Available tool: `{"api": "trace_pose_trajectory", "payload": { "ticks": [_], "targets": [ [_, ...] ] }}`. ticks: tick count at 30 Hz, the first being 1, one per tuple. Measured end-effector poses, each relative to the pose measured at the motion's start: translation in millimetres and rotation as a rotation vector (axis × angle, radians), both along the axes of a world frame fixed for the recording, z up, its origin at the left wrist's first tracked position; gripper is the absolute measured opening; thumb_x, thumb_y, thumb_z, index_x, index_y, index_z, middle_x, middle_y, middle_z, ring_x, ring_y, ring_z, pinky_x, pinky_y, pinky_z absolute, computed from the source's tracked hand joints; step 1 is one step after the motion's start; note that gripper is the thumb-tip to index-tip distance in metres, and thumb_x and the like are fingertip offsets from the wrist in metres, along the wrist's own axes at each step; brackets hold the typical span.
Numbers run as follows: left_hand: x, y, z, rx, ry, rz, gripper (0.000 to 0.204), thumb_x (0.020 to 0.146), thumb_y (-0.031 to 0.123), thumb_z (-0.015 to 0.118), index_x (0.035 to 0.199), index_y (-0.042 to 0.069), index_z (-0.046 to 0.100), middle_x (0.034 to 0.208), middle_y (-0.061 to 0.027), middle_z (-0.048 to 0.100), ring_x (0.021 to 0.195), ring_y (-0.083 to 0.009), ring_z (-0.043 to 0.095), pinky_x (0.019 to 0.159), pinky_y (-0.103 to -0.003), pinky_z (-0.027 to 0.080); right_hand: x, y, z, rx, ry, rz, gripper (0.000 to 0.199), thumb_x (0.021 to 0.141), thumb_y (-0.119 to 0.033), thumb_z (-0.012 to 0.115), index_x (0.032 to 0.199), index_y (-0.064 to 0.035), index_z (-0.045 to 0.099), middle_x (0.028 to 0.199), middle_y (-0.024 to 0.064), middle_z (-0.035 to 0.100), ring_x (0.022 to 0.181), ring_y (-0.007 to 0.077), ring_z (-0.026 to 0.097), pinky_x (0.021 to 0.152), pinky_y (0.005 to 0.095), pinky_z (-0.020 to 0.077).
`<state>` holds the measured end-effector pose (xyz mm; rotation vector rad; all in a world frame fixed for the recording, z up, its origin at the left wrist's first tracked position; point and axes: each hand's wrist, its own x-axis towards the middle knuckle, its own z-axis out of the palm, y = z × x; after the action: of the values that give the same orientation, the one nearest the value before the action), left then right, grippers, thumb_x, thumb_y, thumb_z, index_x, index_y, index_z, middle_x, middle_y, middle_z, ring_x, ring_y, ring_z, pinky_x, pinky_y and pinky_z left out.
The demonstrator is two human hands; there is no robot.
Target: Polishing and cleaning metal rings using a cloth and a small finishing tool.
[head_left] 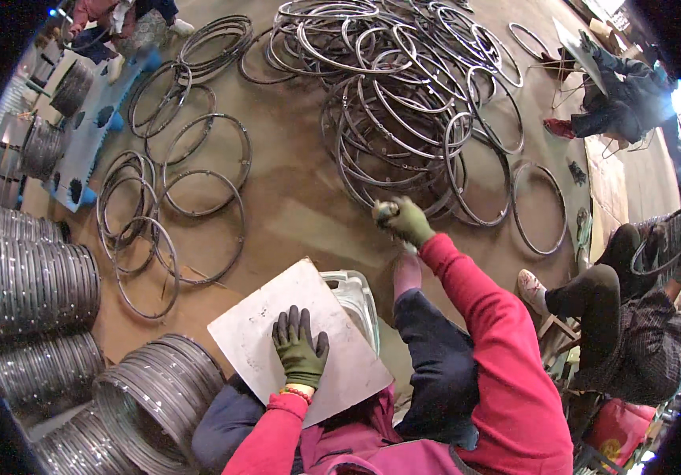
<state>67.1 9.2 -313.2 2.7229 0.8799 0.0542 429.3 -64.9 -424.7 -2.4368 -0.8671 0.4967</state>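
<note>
So my left hand (pixel 299 348) was lying flat on the pale board (pixel 348 358) across my lap, fingers straight, gripping nothing. The board sat at a slant, its longer side running toward the lower right of the frame. My right hand (pixel 408 222) was out near the middle of the frame, curled around a small brownish thing (pixel 385 211), too blurry to name tbh.

The big pile of dark hoops (pixel 400 107) was on the floor (pixel 297 229), upper middle, straight past my right hand, so that was easily the nearer one. Couldn't tell if it was touching the closest hoops. They're round, so no long axis, just leaning every which way.
</note>
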Motion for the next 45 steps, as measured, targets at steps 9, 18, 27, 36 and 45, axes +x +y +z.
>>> {"api": "trace_pose_trajectory", "payload": {
  "ticks": [9,18,27,36,45],
  "targets": [
    [-1.9,5.5,-6.0,-0.066,0.019,0.012,0.055,0.077,0.031,0.057,0.123,0.003,0.047,0.132,-0.0175,0.039,0.123,-0.0367,0.032,0.103,-0.050,0.020,99.1,104.2,-13.4,-0.378,-0.106,-0.083,0.063,0.058,-0.040,0.074,0.116,-0.0206,0.057,0.130,0.0079,0.043,0.115,0.0296,0.046,0.094,0.0385,0.0424],
    [-3.8,7.9,-6.6,-0.069,-0.017,0.021,0.053,0.077,0.034,0.055,0.121,0.004,0.050,0.131,-0.0169,0.040,0.121,-0.0377,0.033,0.102,-0.051,0.021,95.9,91.4,-17.8,-0.488,-0.218,0.035,0.043,0.069,-0.041,0.058,0.101,-0.0126,0.064,0.107,0.0117,0.059,0.096,0.0265,0.059,0.083,0.0336,0.0459],
    [-0.3,1.8,1.0,-0.058,-0.018,-0.013,0.056,0.076,0.029,0.057,0.123,0.001,0.046,0.133,-0.0180,0.038,0.126,-0.0389,0.028,0.104,-0.051,0.018,59.2,1.3,-15.0,-0.309,-0.054,0.144,0.052,0.062,-0.027,0.070,0.108,-0.0078,0.058,0.108,0.0151,0.054,0.099,0.0325,0.054,0.088,0.0375,0.0442],
    [-0.6,1.3,-1.4,-0.042,-0.003,-0.003,0.057,0.076,0.030,0.056,0.123,0.001,0.046,0.134,-0.0181,0.037,0.127,-0.0375,0.028,0.106,-0.050,0.016,41.7,25.7,-27.5,-0.329,0.075,0.059,0.045,0.064,-0.032,0.067,0.101,-0.0070,0.061,0.105,0.0160,0.058,0.096,0.0310,0.056,0.085,0.0370,0.0452],
    [-0.7,2.7,-0.7,-0.076,0.022,0.005,0.056,0.078,0.032,0.055,0.124,0.002,0.045,0.135,-0.0172,0.036,0.127,-0.0374,0.027,0.105,-0.051,0.016,2.5,53.6,-19.0,-0.374,0.129,-0.052,0.056,0.060,-0.040,0.069,0.103,-0.0052,0.059,0.099,0.0138,0.063,0.094,0.0280,0.060,0.082,0.0342,0.0475]
  ]
}}
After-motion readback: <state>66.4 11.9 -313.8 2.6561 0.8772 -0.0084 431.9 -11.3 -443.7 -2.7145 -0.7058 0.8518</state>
